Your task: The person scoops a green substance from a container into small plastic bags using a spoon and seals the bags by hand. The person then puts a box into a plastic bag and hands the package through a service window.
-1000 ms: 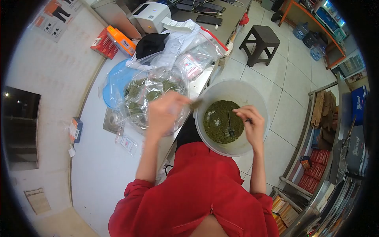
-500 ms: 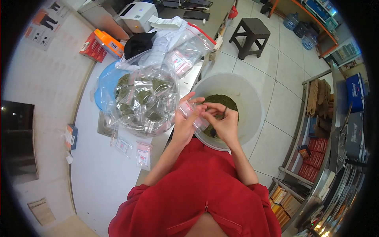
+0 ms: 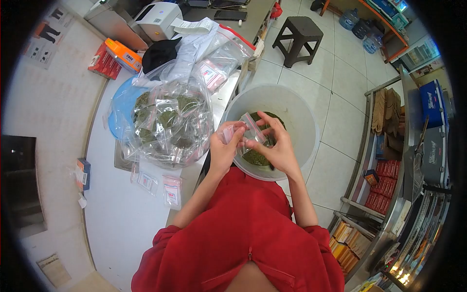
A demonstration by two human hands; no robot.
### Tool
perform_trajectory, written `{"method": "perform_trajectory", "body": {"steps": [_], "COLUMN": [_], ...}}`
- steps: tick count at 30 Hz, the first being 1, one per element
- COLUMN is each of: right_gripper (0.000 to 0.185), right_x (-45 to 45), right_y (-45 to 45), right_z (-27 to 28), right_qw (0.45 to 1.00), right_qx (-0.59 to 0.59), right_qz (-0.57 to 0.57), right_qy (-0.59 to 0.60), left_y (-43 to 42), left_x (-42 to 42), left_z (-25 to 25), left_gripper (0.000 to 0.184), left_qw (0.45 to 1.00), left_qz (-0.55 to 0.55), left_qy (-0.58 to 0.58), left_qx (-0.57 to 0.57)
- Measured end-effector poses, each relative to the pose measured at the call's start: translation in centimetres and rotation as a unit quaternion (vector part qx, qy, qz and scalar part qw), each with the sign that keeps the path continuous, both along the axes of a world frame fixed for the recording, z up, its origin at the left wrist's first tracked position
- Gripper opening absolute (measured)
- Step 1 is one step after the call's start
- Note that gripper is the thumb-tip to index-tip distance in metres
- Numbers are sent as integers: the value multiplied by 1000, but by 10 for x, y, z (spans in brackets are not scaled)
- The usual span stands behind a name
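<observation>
Over a translucent bucket [image 3: 310, 117], my left hand [image 3: 224, 153] pinches a small clear zip bag [image 3: 254, 131] with a pinkish edge. More pink-printed plastic, perhaps further bags, lies against its palm. On the bag's other side, my right hand [image 3: 282, 151] has thumb and fingers curved around the plastic. The bag is tilted and looks empty. Beneath both hands, dark green ground material [image 3: 255, 158] covers the bucket's bottom. At the left, a large clear plastic bag [image 3: 194, 141] holds several small bags filled with green material.
Two loose printed packets [image 3: 147, 182] lie on the white counter [image 3: 121, 219]. Behind the large bag are a blue basin [image 3: 116, 124], a black cloth [image 3: 160, 56] and a label printer [image 3: 158, 20]. A dark stool [image 3: 299, 39] stands on the tiled floor; metal shelving [image 3: 360, 170] lines the right.
My fingers have spread apart around the zip bag, which is now turned more upright between them. My right hand's fingers have lifted from a close pinch. The view has shifted slightly.
</observation>
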State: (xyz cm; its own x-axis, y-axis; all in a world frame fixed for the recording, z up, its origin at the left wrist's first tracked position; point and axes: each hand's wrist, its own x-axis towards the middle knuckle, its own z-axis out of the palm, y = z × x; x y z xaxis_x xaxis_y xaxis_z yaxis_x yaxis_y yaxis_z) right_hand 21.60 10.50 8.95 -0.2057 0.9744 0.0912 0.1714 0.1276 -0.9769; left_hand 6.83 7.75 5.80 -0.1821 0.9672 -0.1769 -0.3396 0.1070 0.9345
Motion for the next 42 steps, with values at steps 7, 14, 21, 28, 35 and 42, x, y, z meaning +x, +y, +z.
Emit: {"method": "perform_trajectory", "body": {"steps": [7, 14, 21, 28, 35, 42], "right_gripper": [34, 24, 19, 19, 23, 20], "right_x": [14, 9, 2, -11, -9, -20], "right_y": [3, -1, -6, -12, -9, -9], "right_z": [0, -15, 3, 19, 1, 2], "right_qw": [996, 997, 999, 978, 984, 951], "right_qx": [-54, -3, 41, 170, 139, 222], "right_qz": [-49, -69, -8, 0, 8, -10], "right_qy": [-46, 38, 8, -120, -111, -213], "left_y": [8, -4, -8, -4, -8, -6], "left_x": [-12, 3, -10, -17, -13, -9], "left_z": [-3, 35, 31, 23, 14, 13], "left_gripper": [19, 17, 9, 12, 15, 21], "left_qw": [983, 935, 922, 928, 952, 918], "left_qz": [29, -44, -59, -24, -22, 31], "left_qy": [182, 306, 349, 341, 271, 359], "left_qx": [15, 172, 159, 149, 139, 165]}}
